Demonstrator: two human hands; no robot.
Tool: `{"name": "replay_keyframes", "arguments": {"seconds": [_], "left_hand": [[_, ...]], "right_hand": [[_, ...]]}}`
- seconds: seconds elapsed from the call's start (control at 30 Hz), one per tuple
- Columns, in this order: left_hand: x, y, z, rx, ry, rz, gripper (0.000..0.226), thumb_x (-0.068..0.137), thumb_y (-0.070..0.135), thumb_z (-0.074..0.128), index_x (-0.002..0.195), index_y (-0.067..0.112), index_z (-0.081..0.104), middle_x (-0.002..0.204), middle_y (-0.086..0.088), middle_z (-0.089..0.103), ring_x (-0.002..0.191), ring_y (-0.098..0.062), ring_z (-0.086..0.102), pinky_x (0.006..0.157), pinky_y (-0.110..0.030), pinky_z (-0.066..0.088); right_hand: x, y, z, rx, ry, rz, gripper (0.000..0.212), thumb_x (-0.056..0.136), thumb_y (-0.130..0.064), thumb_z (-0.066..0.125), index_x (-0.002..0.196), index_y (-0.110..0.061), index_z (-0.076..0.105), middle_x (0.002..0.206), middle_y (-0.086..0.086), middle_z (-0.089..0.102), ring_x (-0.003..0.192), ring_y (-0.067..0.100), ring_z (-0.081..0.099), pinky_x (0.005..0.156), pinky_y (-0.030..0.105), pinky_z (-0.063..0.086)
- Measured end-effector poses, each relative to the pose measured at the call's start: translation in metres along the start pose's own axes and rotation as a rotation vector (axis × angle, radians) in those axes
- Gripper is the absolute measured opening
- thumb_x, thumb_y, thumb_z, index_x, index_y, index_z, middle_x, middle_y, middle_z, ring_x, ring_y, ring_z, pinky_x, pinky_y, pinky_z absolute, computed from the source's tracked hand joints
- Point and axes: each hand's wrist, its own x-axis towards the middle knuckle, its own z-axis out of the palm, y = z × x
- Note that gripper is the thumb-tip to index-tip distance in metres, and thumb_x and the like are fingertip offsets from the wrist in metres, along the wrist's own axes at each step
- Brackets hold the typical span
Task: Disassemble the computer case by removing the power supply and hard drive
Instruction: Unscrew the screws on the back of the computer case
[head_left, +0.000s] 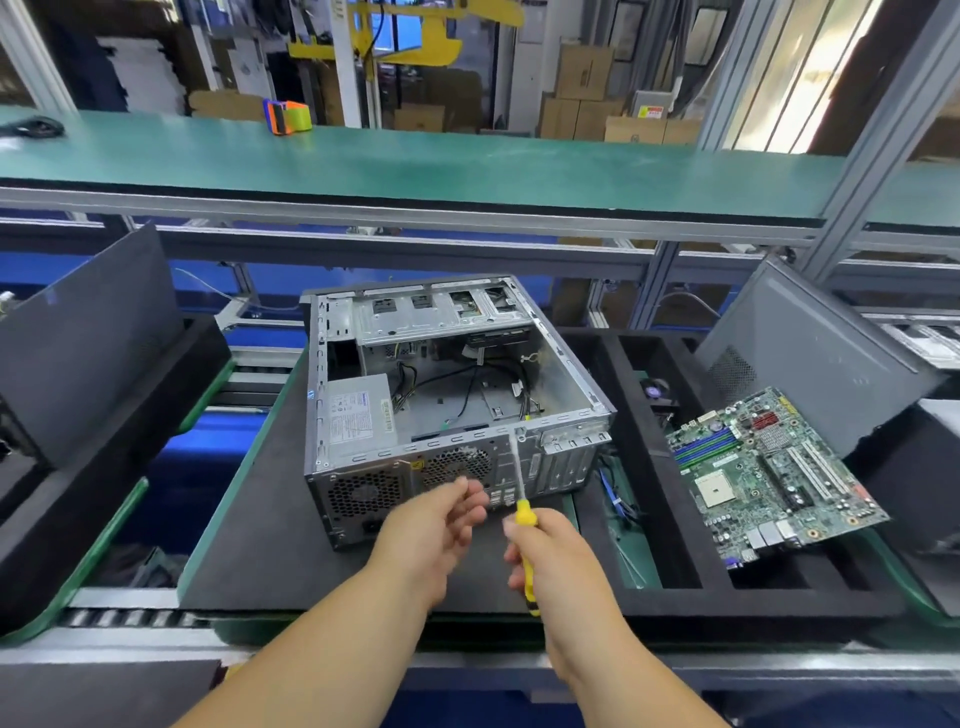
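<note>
Head view, right hand (550, 551) fingers gripping screwdriver (523, 525), left hand (441, 525) loosely curled

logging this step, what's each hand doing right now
Left hand: fingers loosely curled, holding nothing visible.
Right hand: gripping the yellow-handled screwdriver.

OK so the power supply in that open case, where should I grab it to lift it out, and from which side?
Probably by its long side faces, coming from above. The power supply lies flat in the near-left corner of the computer case with its labelled top exposed through the open side. Its cables run off to the right, and the case walls block the left and rear.
</note>
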Motion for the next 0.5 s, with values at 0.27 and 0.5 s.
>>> {"name": "replay_keyframes", "arguments": {"seconds": [0.27,0.5], "left_hand": [[-0.013,-0.06,0.062,0.406,-0.175,-0.021,0.02,0.096,0.019,0.058,0.095,0.006,0.073,0.065,0.003,0.064,0.055,-0.006,0.054,0.057,-0.019,0.039],[-0.003,-0.109,0.111,0.361,-0.225,-0.066,0.024,0.096,0.021,0.059,0.076,0.014,0.07,0.067,0.0,0.063,0.057,-0.008,0.053,0.061,-0.022,0.041]], "right_hand": [[0.028,0.019,-0.083,-0.04,0.032,0.012,0.011,0.091,-0.019,0.066,0.09,-0.025,0.075,0.075,-0.005,0.072,0.063,0.006,0.057,0.052,0.018,0.04],[0.039,0.033,-0.155,-0.096,0.085,-0.115,0.013,0.085,-0.012,0.073,0.078,-0.023,0.072,0.072,-0.009,0.073,0.065,0.001,0.063,0.053,0.011,0.042]]}}
